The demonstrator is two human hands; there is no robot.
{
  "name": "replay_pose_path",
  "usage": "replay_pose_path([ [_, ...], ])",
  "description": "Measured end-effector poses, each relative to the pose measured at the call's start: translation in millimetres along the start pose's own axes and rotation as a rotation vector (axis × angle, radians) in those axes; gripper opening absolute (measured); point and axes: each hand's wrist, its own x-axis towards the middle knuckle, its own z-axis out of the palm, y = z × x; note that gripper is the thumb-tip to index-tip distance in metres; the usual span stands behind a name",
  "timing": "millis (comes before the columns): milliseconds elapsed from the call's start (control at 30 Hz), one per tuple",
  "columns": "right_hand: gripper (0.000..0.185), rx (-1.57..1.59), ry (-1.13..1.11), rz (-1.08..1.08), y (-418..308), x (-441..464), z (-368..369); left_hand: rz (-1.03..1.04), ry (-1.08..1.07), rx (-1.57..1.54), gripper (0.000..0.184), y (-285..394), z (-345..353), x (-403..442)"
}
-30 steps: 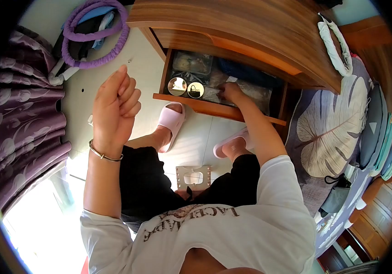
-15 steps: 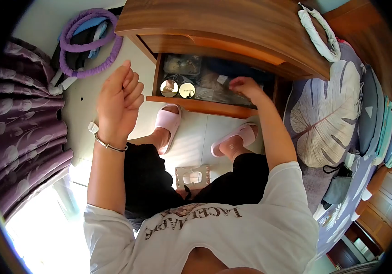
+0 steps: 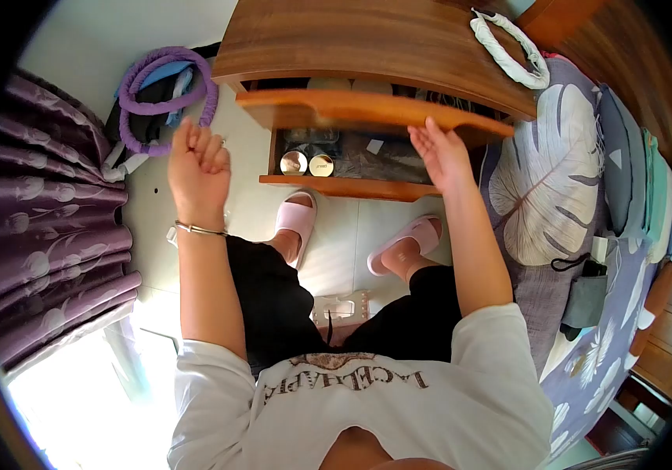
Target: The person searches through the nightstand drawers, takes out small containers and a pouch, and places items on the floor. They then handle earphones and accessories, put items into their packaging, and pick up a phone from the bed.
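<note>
My right hand is at the front of the upper drawer. Its fingers are stretched and apart, and a fingertip meets the lower edge of that wooden front. My left hand hangs in the air to the left of the cabinet, fingers curled in and a little blurred; whatever they may hold is hidden. A bracelet circles the left wrist. Below, the lower drawer stands out too, holding two round gold-lidded containers and clear plastic bags.
Purple padded rings lie at the wall beside a purple curtain. On the right is a bed with a leaf-patterned cushion and folded cloths. A white ring rests at the cabinet top's edge. A small stool shows between my legs.
The upper drawer has come out over the lower one. My right hand has left the lower drawer's contents for the upper drawer's front. My left hand has dropped slightly, still curled.
</note>
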Motion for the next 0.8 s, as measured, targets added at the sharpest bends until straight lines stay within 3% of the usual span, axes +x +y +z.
replay_pose_path([
  [133,0.02,-0.019,-0.057,0.003,18,-55,-20,0.164,-0.042,-0.091,0.031,26,-20,12],
  [567,0.017,0.079,0.085,0.254,27,-152,-26,0.128,-0.049,-0.09,0.031,47,-60,19],
  [700,0.018,0.155,0.086,0.199,34,-158,-21,0.14,-0.001,-0.06,0.031,46,-57,18],
  [767,0.021,0.198,0.07,0.463,24,-170,-5,0.128,0.005,-0.068,0.032,45,-57,19],
  [800,0.024,0.176,0.051,0.445,19,-175,2,0.128,0.004,-0.054,0.032,45,-56,19],
])
